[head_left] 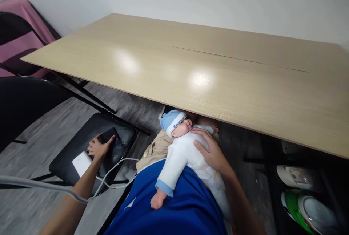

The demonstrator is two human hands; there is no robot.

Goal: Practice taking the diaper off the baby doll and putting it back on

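Note:
A baby doll (180,151) in a white outfit with blue cuffs and a blue cap lies across my lap, its head near the table edge. My right hand (208,148) rests on the doll's chest, fingers stretched out. At the left, my left hand (99,148) is closed around a dark phone (109,135) over the seat of a black chair (68,158). Close to that wrist, a white power bank (82,164) lies on the same seat. A white cable (106,178) loops from there towards my lap.
A wooden table (163,64) stretches across the front, above my knees. Black folding chairs stand at the left, beside a pink-covered surface (16,6). Under the table at the right are round green and white containers (308,206) on a dark shelf.

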